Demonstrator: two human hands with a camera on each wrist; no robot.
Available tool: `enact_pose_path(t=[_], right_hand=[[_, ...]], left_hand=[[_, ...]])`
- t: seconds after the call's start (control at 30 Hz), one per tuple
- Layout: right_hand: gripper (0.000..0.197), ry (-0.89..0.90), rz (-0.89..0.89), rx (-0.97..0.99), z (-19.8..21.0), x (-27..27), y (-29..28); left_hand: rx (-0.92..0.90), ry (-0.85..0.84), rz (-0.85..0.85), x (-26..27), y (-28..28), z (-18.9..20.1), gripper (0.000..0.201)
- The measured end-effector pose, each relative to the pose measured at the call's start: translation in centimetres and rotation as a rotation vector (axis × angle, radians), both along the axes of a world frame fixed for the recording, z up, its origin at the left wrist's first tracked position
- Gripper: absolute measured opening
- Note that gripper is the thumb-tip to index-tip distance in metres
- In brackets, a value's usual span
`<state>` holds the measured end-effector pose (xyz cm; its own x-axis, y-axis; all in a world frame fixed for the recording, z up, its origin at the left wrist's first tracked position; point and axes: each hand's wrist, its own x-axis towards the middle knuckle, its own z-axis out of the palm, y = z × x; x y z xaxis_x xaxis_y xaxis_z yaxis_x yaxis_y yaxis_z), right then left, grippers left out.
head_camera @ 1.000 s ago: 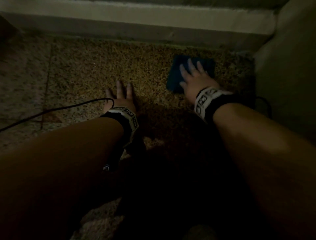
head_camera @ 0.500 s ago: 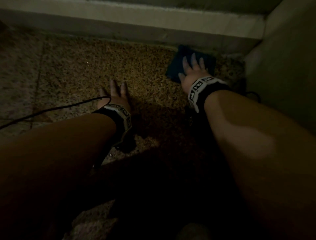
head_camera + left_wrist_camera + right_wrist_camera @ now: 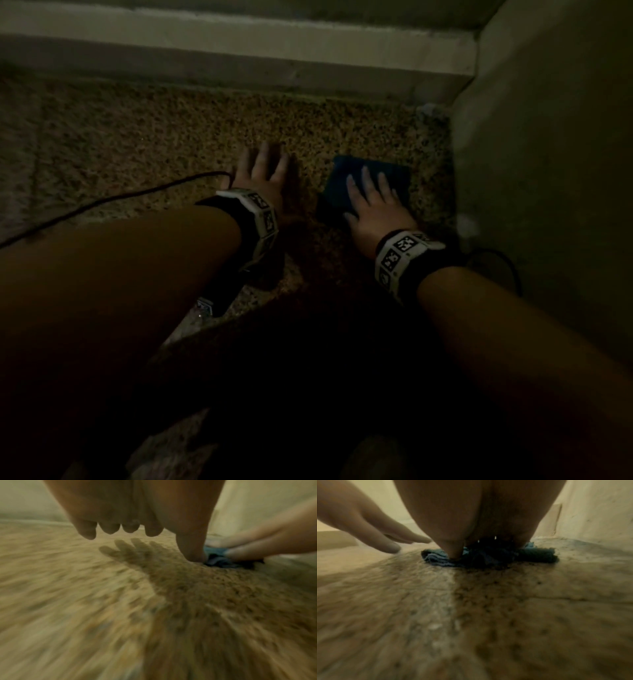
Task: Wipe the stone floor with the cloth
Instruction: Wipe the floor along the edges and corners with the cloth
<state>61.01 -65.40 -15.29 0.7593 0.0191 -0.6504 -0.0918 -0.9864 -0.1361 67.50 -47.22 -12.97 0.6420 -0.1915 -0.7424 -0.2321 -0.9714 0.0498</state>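
Observation:
A folded blue cloth (image 3: pixel 368 186) lies on the speckled stone floor (image 3: pixel 171 144) near the right wall. My right hand (image 3: pixel 371 202) lies flat on it with straight fingers, pressing it down; the right wrist view shows the cloth (image 3: pixel 436 559) bunched under the palm and thumb. My left hand (image 3: pixel 260 171) is spread flat just left of the cloth. In the left wrist view its fingers (image 3: pixel 109 528) hover a little above the floor while the thumb touches down beside the cloth (image 3: pixel 217 561).
A pale raised step or ledge (image 3: pixel 239 44) runs along the far edge. A wall (image 3: pixel 548 154) closes the right side, making a corner. A black cable (image 3: pixel 120 202) trails left from my left wrist, and another (image 3: pixel 503 263) loops by the right wall.
My right hand has pulled the cloth back from the far corner toward me. The left hand has shifted right and now sits close beside the cloth.

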Motion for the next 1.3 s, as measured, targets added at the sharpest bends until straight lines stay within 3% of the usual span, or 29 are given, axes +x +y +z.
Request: enact_pose_path(t=[0.2, 0.4, 0.53, 0.73, 0.93, 1.1, 1.3], right_hand=[[0.058, -0.019, -0.051, -0.001, -0.4, 1.7, -0.6], [0.059, -0.01, -0.189, -0.018, -0.4, 8.8, -3.3], [0.059, -0.036, -0.225, -0.024, -0.7, 10.8, -3.8], [0.058, -0.008, -0.192, -0.022, -0.3, 9.4, -3.8], [0.057, 0.032, -0.205, 0.031, 0.0, 3.3, -3.6], [0.057, -0.052, -0.174, 0.005, -0.7, -0.8, -3.7], [0.056, 0.023, -0.199, 0.014, -0.4, 1.3, -4.4]], left_hand=[[0.002, 0.052, -0.037, 0.8, -3.6, -1.1, 0.104], [0.069, 0.066, -0.056, 0.6, -3.9, -1.8, 0.107], [0.064, 0.051, -0.089, 0.5, -3.8, -1.5, 0.103], [0.093, 0.05, -0.101, 0.6, -3.7, -1.7, 0.103], [0.109, 0.031, -0.104, 0.7, -3.6, -1.9, 0.104], [0.149, 0.024, -0.139, 0.6, -4.2, -1.3, 0.105], [0.166, 0.023, -0.163, 0.4, -4.4, -1.2, 0.103]])
